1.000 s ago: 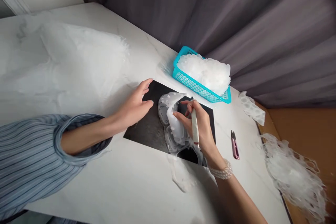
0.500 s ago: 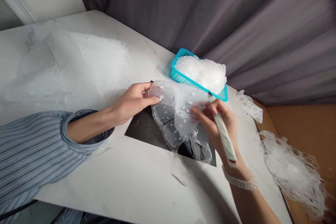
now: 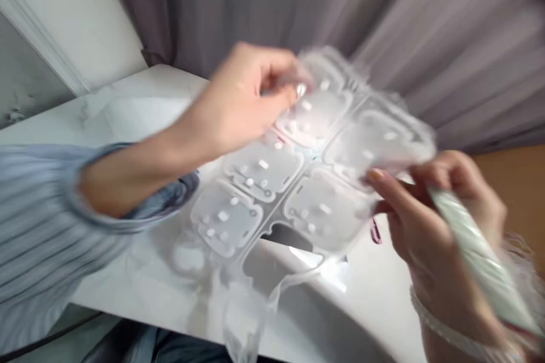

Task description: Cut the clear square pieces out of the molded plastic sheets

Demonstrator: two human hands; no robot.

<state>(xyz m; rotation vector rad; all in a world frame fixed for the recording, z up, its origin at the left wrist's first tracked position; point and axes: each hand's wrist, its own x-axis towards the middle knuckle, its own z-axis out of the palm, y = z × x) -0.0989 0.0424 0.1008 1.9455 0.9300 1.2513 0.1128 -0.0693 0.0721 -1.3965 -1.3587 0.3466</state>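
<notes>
A clear plastic film sheet (image 3: 298, 181) with rounded cut-out shapes and small white tabs is held up in the air in front of me, blurred by motion. My left hand (image 3: 242, 99) pinches its upper left edge. My right hand (image 3: 430, 221) pinches its right edge with thumb and forefinger and also carries a white pen-like tool (image 3: 472, 255) across the palm. A pearl bracelet (image 3: 447, 334) sits on my right wrist.
The white marble table (image 3: 374, 306) lies below the sheet. A pink snipper (image 3: 375, 232) peeks out behind the sheet. A grey curtain (image 3: 383, 22) hangs behind; frilly white scraps (image 3: 522, 249) lie at the right.
Both hands have lifted the film sheet off the black mat and spread it out in the air close to my face. The view has tilted up and blurred.
</notes>
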